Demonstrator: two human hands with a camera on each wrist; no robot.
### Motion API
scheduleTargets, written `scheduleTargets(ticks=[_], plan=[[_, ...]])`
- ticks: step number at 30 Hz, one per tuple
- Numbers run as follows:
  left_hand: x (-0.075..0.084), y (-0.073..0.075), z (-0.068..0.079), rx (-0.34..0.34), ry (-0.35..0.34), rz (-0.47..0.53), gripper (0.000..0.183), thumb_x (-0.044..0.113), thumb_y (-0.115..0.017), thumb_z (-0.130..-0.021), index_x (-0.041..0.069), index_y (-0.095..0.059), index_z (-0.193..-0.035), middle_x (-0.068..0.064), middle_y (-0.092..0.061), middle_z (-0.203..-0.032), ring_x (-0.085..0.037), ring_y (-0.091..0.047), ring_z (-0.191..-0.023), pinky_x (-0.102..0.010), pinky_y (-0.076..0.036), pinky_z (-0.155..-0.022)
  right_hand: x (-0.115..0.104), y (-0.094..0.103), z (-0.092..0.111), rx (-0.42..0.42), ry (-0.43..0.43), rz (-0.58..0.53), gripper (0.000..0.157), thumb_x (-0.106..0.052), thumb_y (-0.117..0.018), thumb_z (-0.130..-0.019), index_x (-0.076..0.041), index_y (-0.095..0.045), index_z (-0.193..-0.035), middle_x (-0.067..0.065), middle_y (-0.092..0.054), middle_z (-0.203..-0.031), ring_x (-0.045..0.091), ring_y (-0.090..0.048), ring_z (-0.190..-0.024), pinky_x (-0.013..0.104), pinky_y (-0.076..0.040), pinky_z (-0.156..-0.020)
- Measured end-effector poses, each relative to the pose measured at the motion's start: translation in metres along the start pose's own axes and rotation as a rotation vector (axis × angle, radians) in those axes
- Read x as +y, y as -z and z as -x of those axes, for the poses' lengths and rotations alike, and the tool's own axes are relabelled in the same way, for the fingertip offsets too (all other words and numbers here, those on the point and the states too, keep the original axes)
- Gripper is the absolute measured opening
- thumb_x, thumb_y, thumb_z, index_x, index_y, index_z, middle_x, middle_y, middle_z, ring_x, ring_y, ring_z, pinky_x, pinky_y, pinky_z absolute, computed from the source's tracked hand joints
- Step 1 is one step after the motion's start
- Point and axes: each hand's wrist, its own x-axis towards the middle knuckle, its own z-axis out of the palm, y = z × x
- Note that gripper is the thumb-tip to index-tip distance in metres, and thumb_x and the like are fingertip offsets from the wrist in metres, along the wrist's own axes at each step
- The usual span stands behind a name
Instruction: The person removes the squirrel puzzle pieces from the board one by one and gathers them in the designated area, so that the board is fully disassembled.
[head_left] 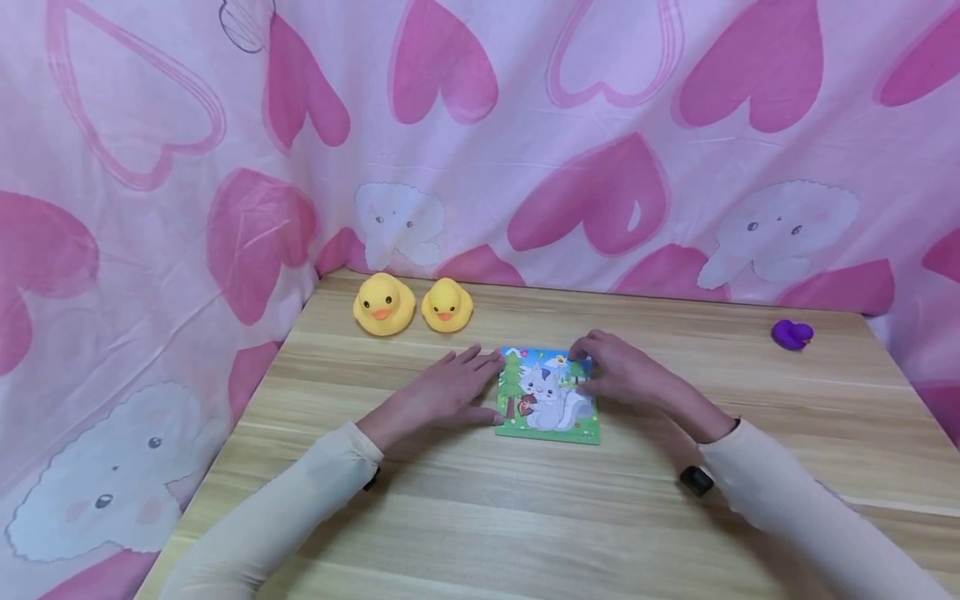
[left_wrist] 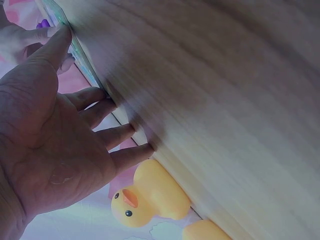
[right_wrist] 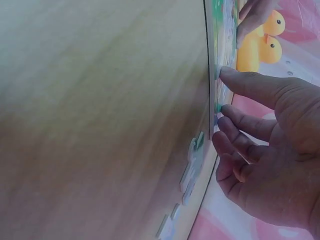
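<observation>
While both cream sleeves reach in from the near edge of the wooden table point(head_left: 450, 517), the left hand point(head_left: 438, 396) lies flat with straight fingers, its fingertips touching the left edge of the puzzle board point(head_left: 550, 396). That board, printed with a white cat and a green tree, lies flat near the middle of the table. On its right side the right hand point(head_left: 626, 375) rests with fingers bent lightly, fingertips pressing the board's upper right corner; it grasps nothing. Farther back, two yellow rubber ducks point(head_left: 412, 305) sit side by side near the far edge. A small purple object point(head_left: 792, 334) lies well apart at the far right, before the pink heart-patterned cloth point(head_left: 600, 125).
</observation>
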Motion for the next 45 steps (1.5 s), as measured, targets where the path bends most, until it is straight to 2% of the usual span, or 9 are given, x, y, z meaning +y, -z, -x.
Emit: scheduleTargets(ticks=[6, 19, 25, 30, 38, 45], plan=[[-0.001, 0.000, 0.001, 0.003, 0.005, 0.004, 0.095, 0.069, -0.062, -0.097, 0.020, -0.026, -0.170, 0.001, -0.022, -0.179, -0.033, -0.014, -0.167, -0.062, -0.022, -0.133, -0.002, 0.000, -0.007, 0.003, 0.000, -0.005, 0.052, -0.019, -0.090, -0.085, -0.007, -0.066, -0.129, 0.012, -0.063, -0.121, 0.026, -0.057, -0.104, 0.045, -0.058, -0.095], [-0.002, -0.002, 0.001, 0.013, 0.000, 0.011, 0.094, 0.069, -0.062, -0.097, 0.020, -0.027, -0.169, 0.001, -0.022, -0.179, -0.033, -0.014, -0.167, -0.062, -0.022, -0.133, 0.002, -0.003, -0.005, 0.029, 0.009, -0.052, 0.055, -0.017, -0.089, -0.086, -0.007, -0.061, -0.133, 0.011, -0.061, -0.126, 0.026, -0.056, -0.114, 0.050, -0.054, -0.107], [-0.002, -0.001, 0.001, 0.012, 0.003, 0.013, 0.094, 0.068, -0.062, -0.097, 0.020, -0.027, -0.169, 0.001, -0.021, -0.179, -0.033, -0.014, -0.167, -0.062, -0.021, -0.133, 0.002, -0.004, -0.003, 0.046, 0.012, -0.089, 0.055, -0.015, -0.088, -0.087, -0.009, -0.062, -0.135, 0.010, -0.058, -0.127, 0.026, -0.056, -0.115, 0.050, -0.055, -0.107], [-0.001, -0.001, 0.002, 0.014, 0.000, 0.015, 0.094, 0.068, -0.062, -0.097, 0.019, -0.027, -0.169, 0.000, -0.022, -0.178, -0.033, -0.014, -0.167, -0.062, -0.022, -0.132, 0.001, -0.003, -0.005, 0.049, 0.023, -0.087, 0.053, -0.008, -0.087, -0.086, -0.009, -0.063, -0.133, 0.010, -0.058, -0.125, 0.025, -0.057, -0.111, 0.046, -0.057, -0.102], [-0.001, -0.003, 0.001, 0.008, -0.004, 0.010, 0.094, 0.068, -0.062, -0.097, 0.019, -0.026, -0.169, 0.000, -0.022, -0.178, -0.033, -0.014, -0.167, -0.062, -0.021, -0.133, 0.003, -0.002, -0.006, 0.037, 0.035, -0.074, 0.050, -0.004, -0.084, -0.086, -0.007, -0.064, -0.132, 0.009, -0.059, -0.117, 0.022, -0.058, -0.100, 0.033, -0.056, -0.086], [-0.001, -0.003, 0.000, 0.006, -0.003, 0.002, 0.094, 0.069, -0.061, -0.097, 0.019, -0.027, -0.169, 0.000, -0.023, -0.178, -0.033, -0.013, -0.167, -0.062, -0.022, -0.132, 0.010, -0.001, -0.001, 0.064, 0.040, -0.092, 0.049, -0.007, -0.082, -0.088, -0.008, -0.066, -0.134, 0.010, -0.061, -0.119, 0.021, -0.059, -0.097, 0.031, -0.056, -0.082]])
